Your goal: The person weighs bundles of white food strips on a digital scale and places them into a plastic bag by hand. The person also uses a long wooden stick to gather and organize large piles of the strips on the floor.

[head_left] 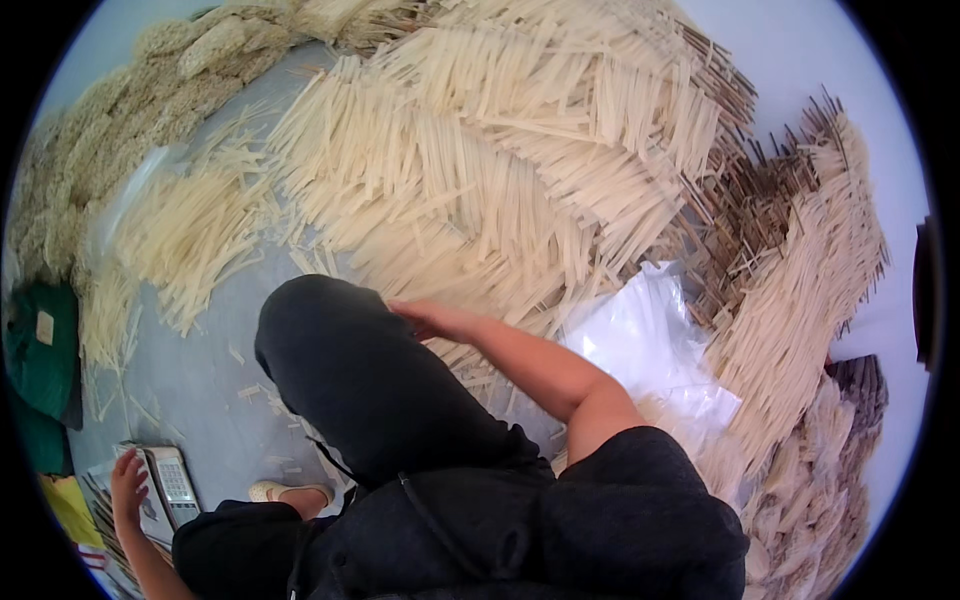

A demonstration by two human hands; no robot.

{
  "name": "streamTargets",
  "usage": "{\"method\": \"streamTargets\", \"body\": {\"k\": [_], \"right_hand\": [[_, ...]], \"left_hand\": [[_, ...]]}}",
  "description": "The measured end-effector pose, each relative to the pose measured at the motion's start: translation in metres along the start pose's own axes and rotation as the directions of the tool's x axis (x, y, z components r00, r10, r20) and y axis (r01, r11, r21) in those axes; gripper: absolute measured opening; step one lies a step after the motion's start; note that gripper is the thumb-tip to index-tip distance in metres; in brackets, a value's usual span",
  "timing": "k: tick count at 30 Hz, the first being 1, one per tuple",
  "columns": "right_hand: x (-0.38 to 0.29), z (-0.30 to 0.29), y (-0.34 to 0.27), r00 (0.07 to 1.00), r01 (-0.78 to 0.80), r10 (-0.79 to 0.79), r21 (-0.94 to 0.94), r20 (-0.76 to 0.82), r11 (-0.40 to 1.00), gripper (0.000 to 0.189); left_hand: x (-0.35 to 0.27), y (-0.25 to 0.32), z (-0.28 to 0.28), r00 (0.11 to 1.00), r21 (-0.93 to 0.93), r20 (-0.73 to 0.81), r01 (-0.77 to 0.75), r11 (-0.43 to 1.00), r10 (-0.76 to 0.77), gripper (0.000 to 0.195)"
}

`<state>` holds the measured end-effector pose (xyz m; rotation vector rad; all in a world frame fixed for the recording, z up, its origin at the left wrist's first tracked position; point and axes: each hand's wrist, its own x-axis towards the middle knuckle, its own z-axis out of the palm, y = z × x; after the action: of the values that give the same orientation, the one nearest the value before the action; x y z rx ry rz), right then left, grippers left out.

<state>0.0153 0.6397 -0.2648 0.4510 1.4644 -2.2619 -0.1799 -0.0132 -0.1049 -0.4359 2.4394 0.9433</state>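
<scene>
My left hand point(129, 484) is raised at the lower left with its fingers apart and nothing visible in it. Just beside it is a light-coloured electronic scale point(171, 484) with a keypad; I cannot tell whether they touch. My right hand point(439, 321) reaches past my dark-clothed knee point(330, 337), which hides part of its fingers. Beyond that hand spreads a large heap of pale, flat, narrow strips point(480, 202), whose material I cannot settle. Near my right forearm lie clear plastic bags point(637, 330).
A smaller strip pile point(199, 232) lies left on the grey floor point(232, 322). Packed bundles point(112, 135) line the far left; more bagged bundles point(802, 480) stand lower right. Brown-ended strips point(810, 300) lean along the white wall point(892, 225). A green bag point(45, 360) sits left.
</scene>
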Motion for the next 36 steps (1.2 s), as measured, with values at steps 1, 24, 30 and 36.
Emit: {"method": "streamTargets", "body": {"k": [1,24,30,36], "right_hand": [[-0.013,-0.010,-0.010,0.999,-0.043,0.043,-0.024,-0.032,0.999,0.055],[-0.064,-0.369,-0.074,0.367,-0.822,-0.739,-0.569,-0.565,0.026,0.065],[-0.053,-0.373,-0.091,0.345,-0.857,-0.594,-0.502,-0.727,0.116,0.054],[-0.054,-0.297,-0.080,0.452,-0.660,-0.554,-0.680,-0.699,0.320,0.048]], "left_hand": [[-0.015,-0.003,-0.005,1.000,-0.002,0.014,0.014,1.000,-0.014,0.040],[-0.062,-0.102,-0.002,0.867,0.084,-0.039,0.498,0.863,-0.497,0.024],[-0.076,-0.133,-0.021,0.834,-0.083,-0.010,0.549,0.832,-0.551,0.025],[-0.091,-0.114,-0.013,0.956,0.226,-0.024,0.289,0.930,-0.292,0.025]]}}
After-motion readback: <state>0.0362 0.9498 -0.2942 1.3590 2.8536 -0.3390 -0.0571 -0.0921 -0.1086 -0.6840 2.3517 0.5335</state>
